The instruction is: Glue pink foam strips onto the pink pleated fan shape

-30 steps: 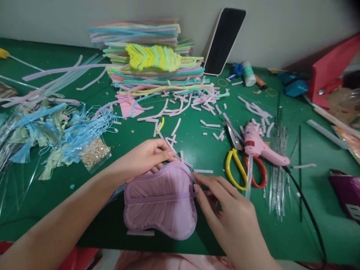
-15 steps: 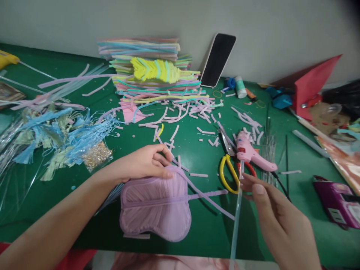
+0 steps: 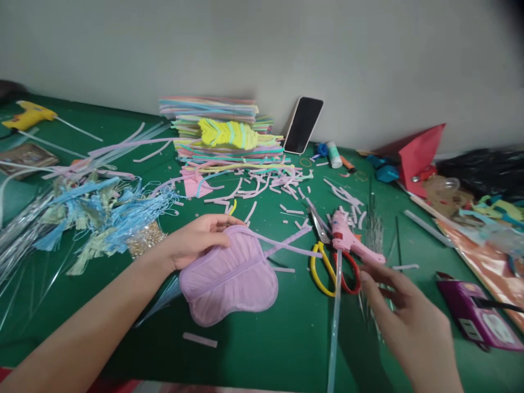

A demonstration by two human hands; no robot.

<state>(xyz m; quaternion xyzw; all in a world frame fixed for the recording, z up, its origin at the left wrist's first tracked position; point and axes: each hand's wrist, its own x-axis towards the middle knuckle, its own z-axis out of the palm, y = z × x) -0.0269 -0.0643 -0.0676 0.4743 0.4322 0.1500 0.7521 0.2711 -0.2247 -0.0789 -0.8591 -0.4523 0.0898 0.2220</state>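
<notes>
Lilac piece (image 3: 229, 281) turned, right hand (image 3: 405, 308) nearer glue-gun handle (image 3: 366, 251)

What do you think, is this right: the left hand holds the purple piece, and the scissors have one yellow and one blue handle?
Blue's wrong: in the head view, the scissors have one yellow and one red handle. The left hand holds the purple piece.

Left hand (image 3: 200, 240) grips lilac lobed piece (image 3: 235, 281) over green tabletop (image 3: 282, 349).
Right hand (image 3: 411, 314) is beside a pink glue gun (image 3: 347, 240).
</notes>
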